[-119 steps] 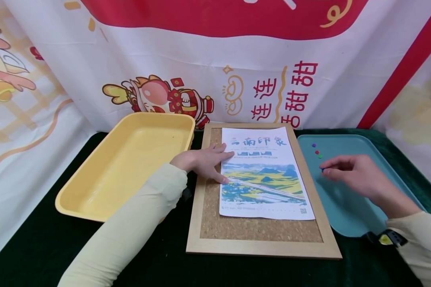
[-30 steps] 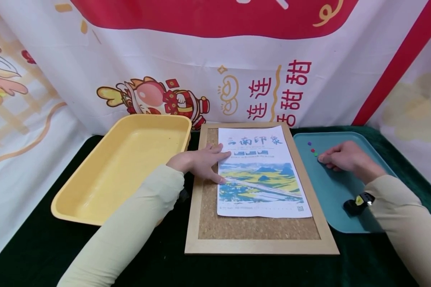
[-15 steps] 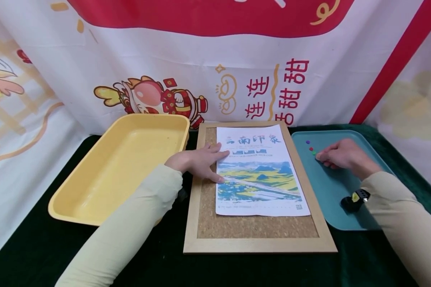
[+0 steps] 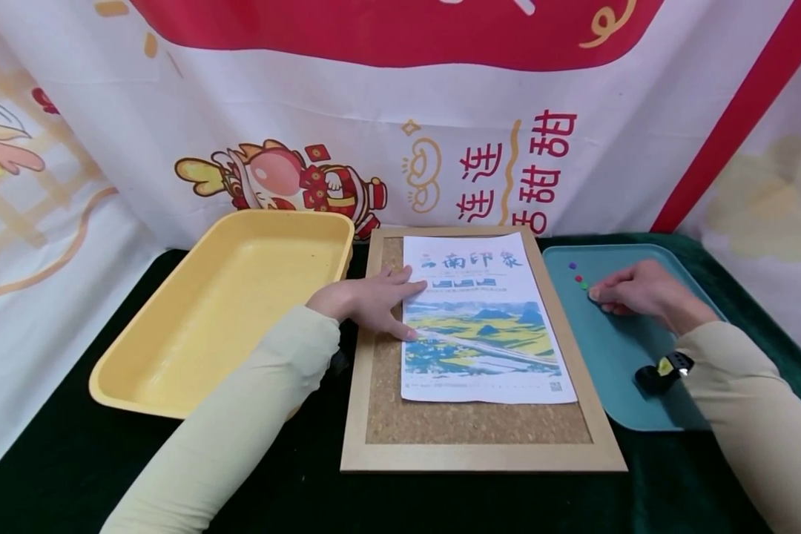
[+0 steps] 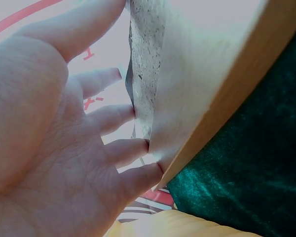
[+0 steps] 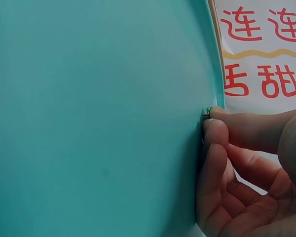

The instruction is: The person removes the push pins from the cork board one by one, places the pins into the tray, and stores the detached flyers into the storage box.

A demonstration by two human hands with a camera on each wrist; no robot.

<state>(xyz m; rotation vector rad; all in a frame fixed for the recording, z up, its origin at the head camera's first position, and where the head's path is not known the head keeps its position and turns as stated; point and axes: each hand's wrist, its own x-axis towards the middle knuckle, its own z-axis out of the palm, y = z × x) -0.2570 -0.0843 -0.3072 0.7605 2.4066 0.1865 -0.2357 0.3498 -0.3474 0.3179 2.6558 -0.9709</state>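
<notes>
My left hand (image 4: 377, 302) rests with spread fingers on the left side of a wood-framed cork board (image 4: 477, 424), its fingertips and thumb on the left edge of a printed sheet of paper (image 4: 487, 348). On the blue-green tray (image 4: 630, 386) to the right, my right hand (image 4: 641, 288) pinches a small dark pushpin (image 6: 206, 116) between thumb and forefinger, low at the tray's surface. The fingertips mostly hide this pushpin. Just beyond them lie a green pushpin (image 4: 584, 286), a red pushpin (image 4: 578, 278) and a purple pushpin (image 4: 572, 265).
A large yellow basin (image 4: 240, 297) stands left of the board, behind the left forearm. All of it sits on a dark green cloth (image 4: 480, 504). A white printed curtain (image 4: 307, 96) hangs along the back.
Four seconds ago my right hand held the dark pushpin above the tray; it has since come down and away from me, beside the green pushpin. My left hand has stayed in place.
</notes>
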